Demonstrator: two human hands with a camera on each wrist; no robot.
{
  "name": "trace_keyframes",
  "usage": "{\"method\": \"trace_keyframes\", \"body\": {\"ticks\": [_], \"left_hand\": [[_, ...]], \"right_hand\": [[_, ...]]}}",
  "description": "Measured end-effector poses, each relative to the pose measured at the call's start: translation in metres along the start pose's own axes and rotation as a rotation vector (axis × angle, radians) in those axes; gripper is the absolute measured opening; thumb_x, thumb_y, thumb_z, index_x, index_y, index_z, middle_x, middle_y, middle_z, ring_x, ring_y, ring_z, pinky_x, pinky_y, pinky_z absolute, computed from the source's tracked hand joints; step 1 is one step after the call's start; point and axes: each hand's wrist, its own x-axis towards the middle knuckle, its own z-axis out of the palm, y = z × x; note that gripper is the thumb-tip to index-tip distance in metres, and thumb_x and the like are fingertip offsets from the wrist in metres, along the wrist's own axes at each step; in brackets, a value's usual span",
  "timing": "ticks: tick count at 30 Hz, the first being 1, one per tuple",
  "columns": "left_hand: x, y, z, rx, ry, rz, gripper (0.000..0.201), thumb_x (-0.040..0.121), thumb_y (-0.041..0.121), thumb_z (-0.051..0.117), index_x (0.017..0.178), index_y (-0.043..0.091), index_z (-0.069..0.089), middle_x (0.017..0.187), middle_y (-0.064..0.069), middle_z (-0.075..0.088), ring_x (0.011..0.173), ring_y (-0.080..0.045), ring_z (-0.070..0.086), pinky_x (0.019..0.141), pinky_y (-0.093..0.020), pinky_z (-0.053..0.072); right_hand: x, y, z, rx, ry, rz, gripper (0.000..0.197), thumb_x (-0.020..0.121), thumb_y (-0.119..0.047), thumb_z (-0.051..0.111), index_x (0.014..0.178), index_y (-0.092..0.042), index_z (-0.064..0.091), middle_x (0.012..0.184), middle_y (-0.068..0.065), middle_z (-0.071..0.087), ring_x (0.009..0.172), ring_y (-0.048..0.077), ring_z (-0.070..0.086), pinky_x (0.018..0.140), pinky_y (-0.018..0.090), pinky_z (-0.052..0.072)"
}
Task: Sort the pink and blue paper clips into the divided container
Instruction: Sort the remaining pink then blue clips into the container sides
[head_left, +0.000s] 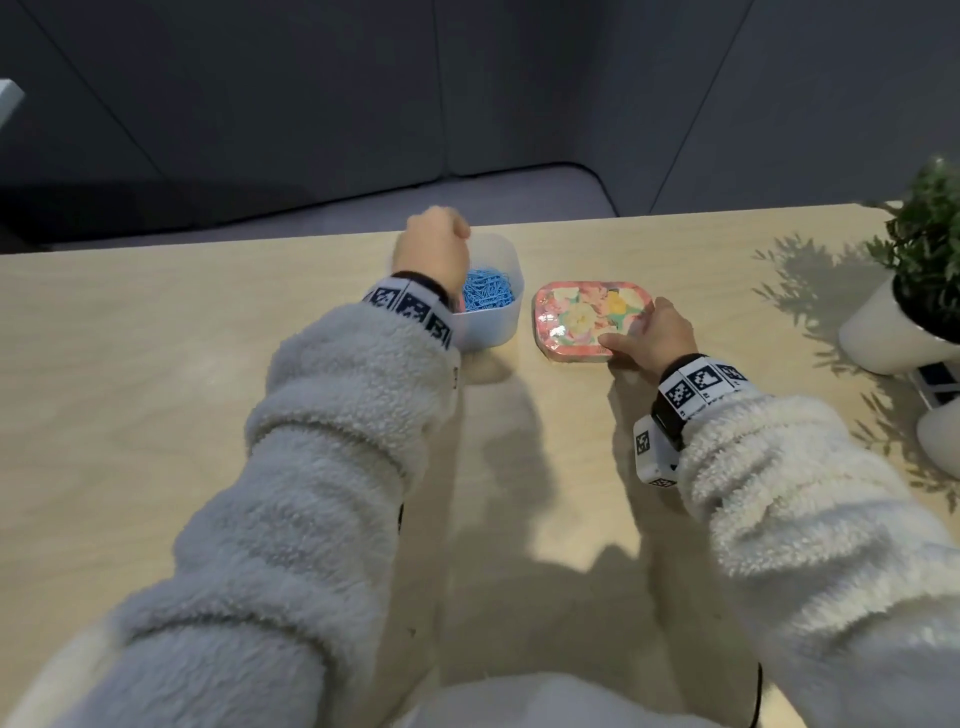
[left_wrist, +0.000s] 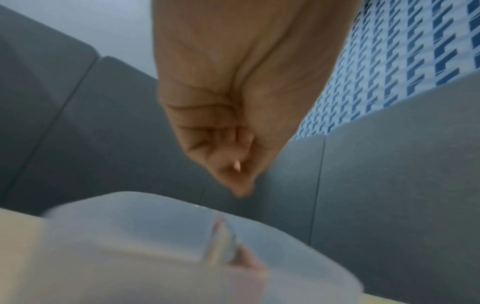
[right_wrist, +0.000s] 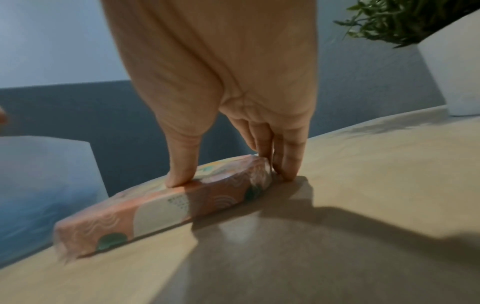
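Note:
A white translucent container (head_left: 493, 327) stands at the table's far middle, with a heap of blue paper clips (head_left: 491, 296) in its right compartment. My left hand (head_left: 441, 234) hovers over its left part with the fingertips bunched together. In the left wrist view the left hand (left_wrist: 237, 181) shows no clip, and the container (left_wrist: 130, 226) below it is blurred. To the right lies a pink floral tin (head_left: 582, 312) with its lid on. My right hand (head_left: 631, 325) grips the tin's near right corner. The thumb (right_wrist: 179, 176) presses on the tin (right_wrist: 161, 211) and the fingers (right_wrist: 288, 164) lie against its end. No pink clips show.
A potted plant in a white pot (head_left: 893, 332) stands at the table's right edge, with another white object (head_left: 940, 436) and a black-and-white card (head_left: 935, 382) beside it. The wooden table (head_left: 208, 415) ends just behind the container. A grey sofa lies beyond.

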Motion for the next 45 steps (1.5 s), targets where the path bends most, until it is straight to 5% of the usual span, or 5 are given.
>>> {"method": "trace_keyframes", "body": {"ticks": [8,13,20,35,45], "left_hand": [[-0.033,-0.065,0.007,0.035,-0.079,-0.149,0.055,0.090,0.006,0.037,0.142,0.006,0.019,0.116,-0.029,0.056,0.104,-0.044,0.054,0.079,-0.042,0.041],[-0.054,-0.073,0.004,-0.013,-0.117,-0.122,0.059,0.091,0.006,0.035,0.146,0.012,0.013,0.114,-0.029,0.057,0.102,-0.042,0.055,0.082,-0.041,0.042],[-0.099,-0.076,0.016,-0.170,-0.062,-0.138,0.062,0.093,0.008,0.034,0.149,0.012,0.008,0.129,-0.023,0.050,0.113,-0.035,0.051,0.094,-0.038,0.039],[-0.087,-0.065,0.013,-0.672,-0.039,-0.181,0.072,0.084,0.060,0.037,0.133,0.008,0.040,0.131,-0.017,0.054,0.119,-0.028,0.054,0.104,-0.045,0.044],[-0.089,-0.050,0.017,-0.798,0.000,-0.314,0.034,0.099,0.029,0.031,0.124,0.015,0.049,0.116,-0.009,0.061,0.107,-0.024,0.059,0.095,-0.039,0.049]], "right_hand": [[-0.007,0.009,-0.006,0.189,-0.041,0.084,0.078,0.059,-0.025,0.087,0.123,-0.004,0.047,0.126,0.013,0.050,0.110,0.028,0.055,0.098,0.040,0.048],[-0.027,0.010,-0.023,0.491,-0.132,0.117,0.044,0.082,-0.005,0.059,0.123,0.001,0.043,0.084,0.010,0.057,0.051,0.015,0.055,0.038,0.019,0.041],[-0.087,-0.029,-0.058,0.604,0.400,-0.327,0.055,0.085,-0.021,0.038,0.139,-0.020,0.034,0.142,0.003,0.044,0.131,0.017,0.042,0.112,0.039,0.034],[-0.097,-0.084,0.038,0.485,0.017,-0.212,0.052,0.091,-0.017,0.039,0.141,-0.007,0.032,0.147,0.012,0.032,0.137,0.027,0.027,0.117,0.037,0.021],[-0.095,-0.089,0.049,0.539,0.081,-0.237,0.039,0.095,-0.017,0.041,0.134,-0.014,0.044,0.121,0.007,0.048,0.123,0.026,0.042,0.109,0.036,0.035]]}}
